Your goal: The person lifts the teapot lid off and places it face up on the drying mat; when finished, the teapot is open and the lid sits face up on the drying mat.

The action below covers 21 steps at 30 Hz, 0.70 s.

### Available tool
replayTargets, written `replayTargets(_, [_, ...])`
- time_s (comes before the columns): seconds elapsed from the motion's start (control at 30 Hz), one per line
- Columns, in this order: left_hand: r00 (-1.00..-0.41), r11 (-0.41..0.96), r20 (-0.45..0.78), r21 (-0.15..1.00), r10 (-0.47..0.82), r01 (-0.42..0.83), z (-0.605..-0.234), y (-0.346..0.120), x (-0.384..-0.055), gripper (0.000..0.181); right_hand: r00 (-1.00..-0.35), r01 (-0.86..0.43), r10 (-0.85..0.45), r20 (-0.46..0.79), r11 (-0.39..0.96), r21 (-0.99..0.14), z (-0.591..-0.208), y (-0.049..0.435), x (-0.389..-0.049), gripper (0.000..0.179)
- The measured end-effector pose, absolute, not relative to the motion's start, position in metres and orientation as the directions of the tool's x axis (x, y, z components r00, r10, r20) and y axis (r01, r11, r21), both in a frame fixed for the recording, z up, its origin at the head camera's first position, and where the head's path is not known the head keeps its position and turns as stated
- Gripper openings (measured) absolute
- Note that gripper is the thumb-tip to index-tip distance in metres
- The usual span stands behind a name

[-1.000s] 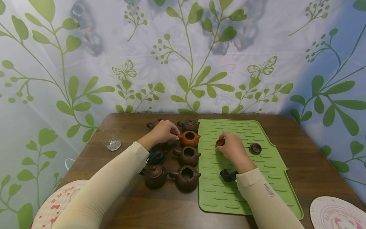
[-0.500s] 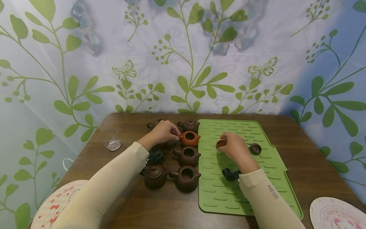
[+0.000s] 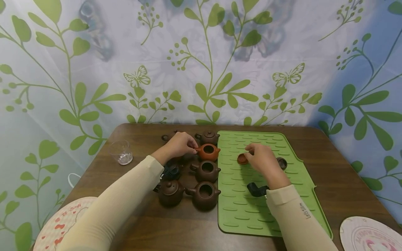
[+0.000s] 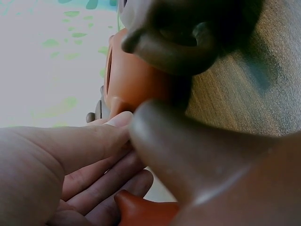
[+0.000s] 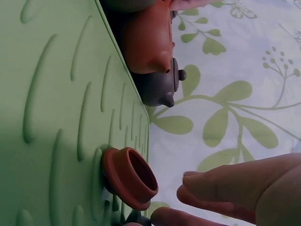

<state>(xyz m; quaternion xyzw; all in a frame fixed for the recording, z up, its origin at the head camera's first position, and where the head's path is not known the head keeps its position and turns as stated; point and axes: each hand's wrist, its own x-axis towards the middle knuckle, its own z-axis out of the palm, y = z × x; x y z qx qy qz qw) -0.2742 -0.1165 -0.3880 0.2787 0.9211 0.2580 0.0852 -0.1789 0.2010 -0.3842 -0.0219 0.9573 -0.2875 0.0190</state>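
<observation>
My left hand [image 3: 179, 147] pinches the handle of a reddish-orange clay teapot [image 3: 213, 155], which stands lidless beside the mat. In the left wrist view, thumb and fingers meet at the handle of the orange teapot [image 4: 138, 77], partly behind a dark spout in front. The teapot's small reddish lid [image 5: 129, 176] lies upside down on the green mat, its hollow side up. Just right of that lid is my right hand [image 3: 262, 160], holding nothing, thumb and fingers apart. A dark brown lid [image 3: 283, 163], also upturned, is partly hidden behind this hand.
Two lidless dark teapots [image 3: 205, 200] stand nearer, along the left edge of the green mat [image 3: 238, 218]. A lidded teapot [image 3: 209, 136] is behind, and more [image 3: 170, 195] stand to the left, partly under my arm. A clear glass [image 3: 125, 157] is at far left. Round placemats [image 3: 361, 228] lie at both sides.
My right hand has released the reddish lid onto the mat and shifted slightly right, away from it. The left hand keeps its hold on the teapot handle.
</observation>
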Motion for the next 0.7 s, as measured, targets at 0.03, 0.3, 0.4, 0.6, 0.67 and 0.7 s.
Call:
replayTargets(0.03, [-0.829, 0.711, -0.011, 0.521, 0.559, 0.472, -0.3879, -0.1165, -0.2742, 0.011, -0.999, -0.031, -0.05, -0.019, 0.834, -0.551, -0.3835, 0.2012, -0.1789, 0.034])
replayTargets(0.3, [-0.827, 0.714, -0.008, 0.508, 0.563, 0.481, -0.3878, -0.1163, -0.2735, 0.012, -0.999, -0.037, -0.04, 0.006, 0.831, -0.555, -0.3826, 0.2026, -0.1792, 0.033])
replayTargets(0.4, [-0.828, 0.715, -0.01, 0.511, 0.56, 0.477, -0.3884, -0.1161, -0.274, 0.011, -0.999, -0.031, -0.033, 0.006, 0.828, -0.56, -0.3822, 0.2032, -0.1783, 0.034])
replayTargets(0.6, [-0.829, 0.715, -0.013, 0.514, 0.559, 0.474, -0.3878, -0.116, -0.2739, 0.011, -1.0, -0.03, -0.028, 0.013, 0.832, -0.554, -0.3812, 0.2045, -0.1782, 0.035])
replayTargets(0.67, [-0.828, 0.713, -0.011, 0.515, 0.56, 0.476, -0.3875, -0.1159, -0.2738, 0.011, -0.999, -0.032, -0.027, 0.016, 0.835, -0.55, -0.3806, 0.2044, -0.1783, 0.035])
replayTargets(0.7, [-0.828, 0.713, -0.01, 0.515, 0.561, 0.477, -0.3874, -0.1159, -0.2739, 0.011, -0.999, -0.032, -0.028, 0.016, 0.836, -0.549, -0.3802, 0.2042, -0.1783, 0.035])
